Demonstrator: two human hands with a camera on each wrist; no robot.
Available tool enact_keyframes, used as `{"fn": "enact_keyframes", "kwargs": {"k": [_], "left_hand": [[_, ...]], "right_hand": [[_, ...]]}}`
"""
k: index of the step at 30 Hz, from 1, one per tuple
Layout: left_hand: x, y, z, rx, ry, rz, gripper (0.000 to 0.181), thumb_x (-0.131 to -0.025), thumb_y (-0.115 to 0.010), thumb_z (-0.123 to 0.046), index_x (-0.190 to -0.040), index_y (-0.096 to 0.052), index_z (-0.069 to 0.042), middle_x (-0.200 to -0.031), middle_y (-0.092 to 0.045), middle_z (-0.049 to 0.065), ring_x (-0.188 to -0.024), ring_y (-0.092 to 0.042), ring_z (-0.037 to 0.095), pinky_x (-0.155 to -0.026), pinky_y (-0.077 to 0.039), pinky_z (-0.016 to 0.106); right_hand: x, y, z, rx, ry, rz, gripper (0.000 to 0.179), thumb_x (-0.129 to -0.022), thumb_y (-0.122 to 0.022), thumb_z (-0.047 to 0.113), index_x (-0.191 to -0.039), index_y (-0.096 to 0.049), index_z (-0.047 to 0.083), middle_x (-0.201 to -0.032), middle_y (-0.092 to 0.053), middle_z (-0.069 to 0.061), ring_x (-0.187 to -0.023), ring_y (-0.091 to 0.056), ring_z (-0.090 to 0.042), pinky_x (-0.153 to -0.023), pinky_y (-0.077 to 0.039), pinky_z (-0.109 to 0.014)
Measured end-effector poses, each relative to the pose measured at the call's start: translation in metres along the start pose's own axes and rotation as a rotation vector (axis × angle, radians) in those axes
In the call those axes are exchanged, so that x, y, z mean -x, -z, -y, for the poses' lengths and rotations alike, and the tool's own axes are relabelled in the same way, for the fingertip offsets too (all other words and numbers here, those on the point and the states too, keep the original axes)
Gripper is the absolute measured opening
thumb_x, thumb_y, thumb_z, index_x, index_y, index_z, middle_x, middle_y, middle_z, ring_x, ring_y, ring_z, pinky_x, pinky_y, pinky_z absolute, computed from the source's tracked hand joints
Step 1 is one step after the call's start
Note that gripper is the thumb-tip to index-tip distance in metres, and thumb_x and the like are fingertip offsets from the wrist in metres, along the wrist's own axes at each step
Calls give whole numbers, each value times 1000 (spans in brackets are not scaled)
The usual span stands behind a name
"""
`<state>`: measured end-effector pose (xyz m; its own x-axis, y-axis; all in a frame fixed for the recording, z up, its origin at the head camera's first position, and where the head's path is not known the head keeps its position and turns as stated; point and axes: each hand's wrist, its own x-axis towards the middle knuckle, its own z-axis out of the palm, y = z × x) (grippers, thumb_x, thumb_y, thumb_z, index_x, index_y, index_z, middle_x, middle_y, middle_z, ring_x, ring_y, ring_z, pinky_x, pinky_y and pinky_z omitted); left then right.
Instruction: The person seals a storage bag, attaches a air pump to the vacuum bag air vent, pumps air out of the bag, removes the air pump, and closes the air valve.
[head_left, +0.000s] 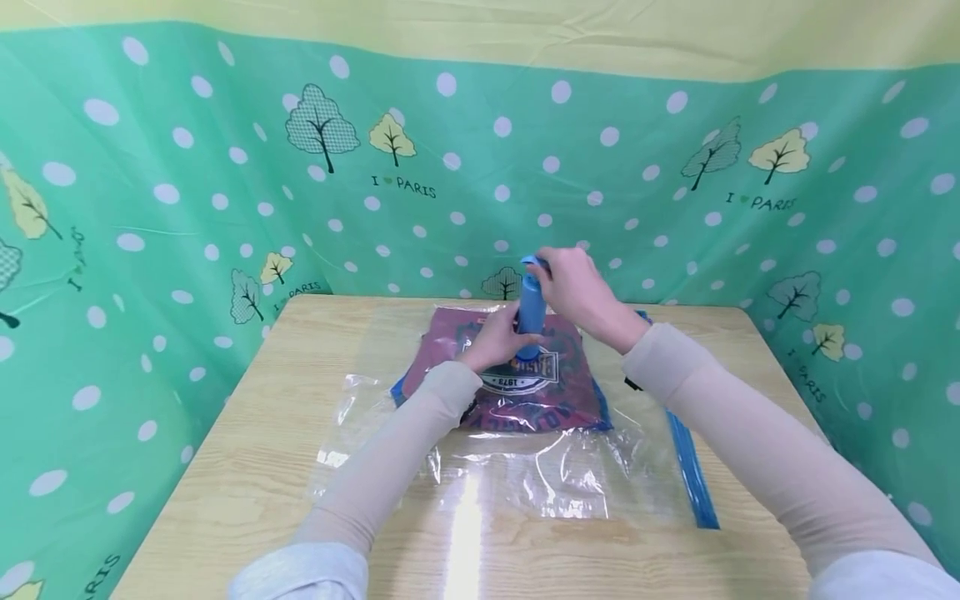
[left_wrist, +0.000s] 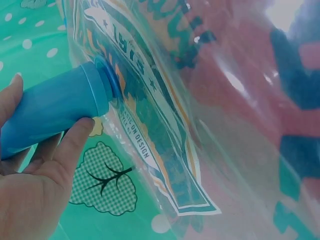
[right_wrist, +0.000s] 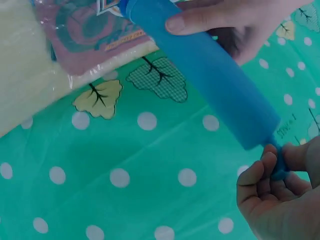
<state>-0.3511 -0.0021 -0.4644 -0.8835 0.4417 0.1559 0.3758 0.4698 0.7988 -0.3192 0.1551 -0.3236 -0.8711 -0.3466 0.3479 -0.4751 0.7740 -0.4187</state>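
Observation:
A blue hand pump (head_left: 532,308) stands upright on a clear plastic storage bag (head_left: 540,492) with a folded dark red printed garment (head_left: 435,350) inside. My left hand (head_left: 497,335) grips the pump's barrel low down; in the left wrist view the pump's collar (left_wrist: 97,89) meets a round blue fitting on the bag. At the top, my right hand (head_left: 576,287) holds the pump's handle. In the right wrist view the fingers of that hand (right_wrist: 280,195) curl round the handle, close to the end of the barrel (right_wrist: 215,85).
The bag lies on a light wooden table (head_left: 225,500), its loose film spreading to both sides and toward me. A blue strip (head_left: 692,471) runs along its right edge. A green dotted curtain (head_left: 465,175) encloses the table's back and sides.

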Motion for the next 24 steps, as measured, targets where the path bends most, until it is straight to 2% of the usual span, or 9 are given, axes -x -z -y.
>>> {"fn": "enact_keyframes", "kwargs": {"k": [3, 5, 7, 11, 15, 17, 20, 22, 24], "left_hand": [[-1, 0, 0, 2, 2, -3, 60, -97, -80, -24, -148, -53, -7, -132, -68, 17, -115, -69, 31, -98, -56, 40], [0, 0, 0, -1, 3, -11, 60, -96, -81, -23, -147, -53, -6, -131, -68, 17, -115, -69, 31, -99, -56, 41], [1, -1, -2, -8, -10, -17, 59, -96, -81, -19, -146, -53, -4, -131, -68, 18, -116, -69, 32, -99, -56, 42], [2, -2, -6, 3, -36, -13, 57, -96, -80, -14, -144, -53, -1, -131, -67, 21, -116, -68, 35, -100, -56, 43], [4, -3, -7, 34, -19, -8, 59, -96, -79, -14, -147, -52, -1, -134, -66, 22, -119, -67, 35, -101, -55, 44], [4, -3, -6, 46, -9, -12, 59, -96, -80, -13, -146, -52, -2, -134, -66, 21, -119, -67, 35, -101, -55, 44], [4, -3, -4, 49, -18, -15, 58, -95, -80, -13, -145, -53, -1, -133, -66, 21, -118, -68, 35, -101, -55, 44], [3, -2, -1, 40, -29, -19, 58, -95, -81, -14, -145, -53, -1, -133, -67, 21, -118, -68, 35, -101, -55, 44], [2, -2, 3, 22, -32, -26, 58, -95, -81, -17, -145, -54, -2, -132, -68, 20, -117, -69, 33, -100, -56, 42]], "right_hand": [[-1, 6, 2, 2, 18, -3, 22, -110, -58, 15, -99, -69, 0, -73, -61, -10, -58, -55, -23, -55, -44, -36], [-5, 20, 9, -11, 29, -11, 23, -110, -58, 15, -99, -69, -2, -74, -61, -11, -58, -53, -24, -55, -44, -35], [-10, 40, 19, -36, 25, -41, 23, -110, -57, 15, -107, -71, -3, -80, -64, -10, -61, -54, -23, -56, -46, -32], [-18, 83, 40, -77, 32, -167, 26, -110, -57, 17, -124, -73, 1, -92, -71, -9, -66, -55, -23, -59, -46, -30], [-21, 108, 52, -33, 98, -295, 28, -109, -59, 19, -122, -75, 0, -93, -71, -10, -72, -50, -23, -67, -40, -29], [-21, 109, 53, -22, 121, -328, 29, -109, -59, 19, -119, -76, -2, -92, -71, -12, -72, -48, -23, -67, -37, -30], [-21, 99, 49, -37, 111, -313, 29, -110, -58, 20, -120, -75, -2, -90, -70, -12, -67, -50, -23, -62, -39, -30], [-21, 86, 42, -48, 96, -272, 28, -110, -58, 19, -119, -74, -2, -88, -69, -11, -64, -52, -22, -59, -43, -29], [-19, 68, 34, -60, 62, -189, 26, -110, -58, 19, -119, -73, 0, -85, -67, -9, -62, -53, -22, -57, -46, -30]]}}
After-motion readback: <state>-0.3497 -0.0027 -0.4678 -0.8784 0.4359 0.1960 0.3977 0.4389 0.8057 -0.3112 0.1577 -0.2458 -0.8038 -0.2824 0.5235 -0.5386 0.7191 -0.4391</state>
